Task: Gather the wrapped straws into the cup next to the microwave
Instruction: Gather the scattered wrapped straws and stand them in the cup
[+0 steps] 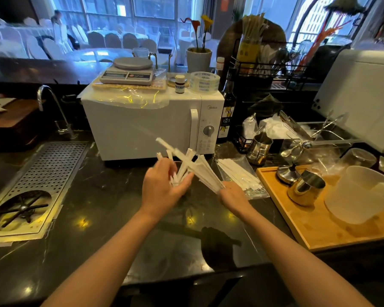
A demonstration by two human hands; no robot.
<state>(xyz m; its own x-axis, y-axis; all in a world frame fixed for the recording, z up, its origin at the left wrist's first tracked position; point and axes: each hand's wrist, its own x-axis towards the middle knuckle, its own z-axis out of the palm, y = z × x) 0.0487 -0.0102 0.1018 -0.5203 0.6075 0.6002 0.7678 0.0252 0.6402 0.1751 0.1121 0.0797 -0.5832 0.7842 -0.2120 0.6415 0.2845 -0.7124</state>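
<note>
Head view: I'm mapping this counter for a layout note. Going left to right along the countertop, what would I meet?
Tap → perforated drain tray → microwave → dark bottle → bag of wrapped straws → wooden tray holding the translucent measuring jug.

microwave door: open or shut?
Shut. The microwave door sits flush with the control panel, its handle upright against the front, with no gap showing.

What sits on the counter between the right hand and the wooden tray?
In the head view, a clear plastic bag of wrapped straws lies between the right hand and the wooden tray.
</note>
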